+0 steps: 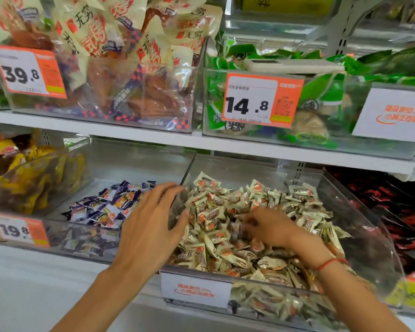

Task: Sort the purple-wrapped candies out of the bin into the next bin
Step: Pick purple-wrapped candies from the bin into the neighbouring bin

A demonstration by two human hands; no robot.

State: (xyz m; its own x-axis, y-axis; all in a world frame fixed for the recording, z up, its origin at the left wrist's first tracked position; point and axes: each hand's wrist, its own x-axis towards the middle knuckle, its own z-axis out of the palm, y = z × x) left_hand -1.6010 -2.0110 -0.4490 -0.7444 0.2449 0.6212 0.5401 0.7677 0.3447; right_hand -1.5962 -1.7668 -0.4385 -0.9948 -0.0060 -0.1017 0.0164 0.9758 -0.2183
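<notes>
**Hands over two candy bins on the lower shelf**

The left hand (151, 221) is spread flat, fingers (168, 190) straight and released, holding nothing. It hovers over the clear wall between the two bins, its fingertips reaching above the edge of the right bin (359, 204).

The right hand (271, 226) is down in the right bin, resting among the cream candies (211, 219) with orange marks. Its fingers are bent into the pile, but they are blurred, and I cannot tell whether they are pinching a piece. A red string (331, 262) circles that wrist.

The purple candies (106, 204) lie in a loose heap in the left bin (58, 212), just beside the left hand; none can be made out among the cream ones around the right hand.

A white label (197, 288) with orange print is fixed to the front of the right bin. A price tag (17, 230) reading 19.8 is on the left bin's front. On the upper shelf, a bin of green packets carries a 14.8 tag (259, 101), and a bin of cream packets has a 39.8 tag (27, 70).
</notes>
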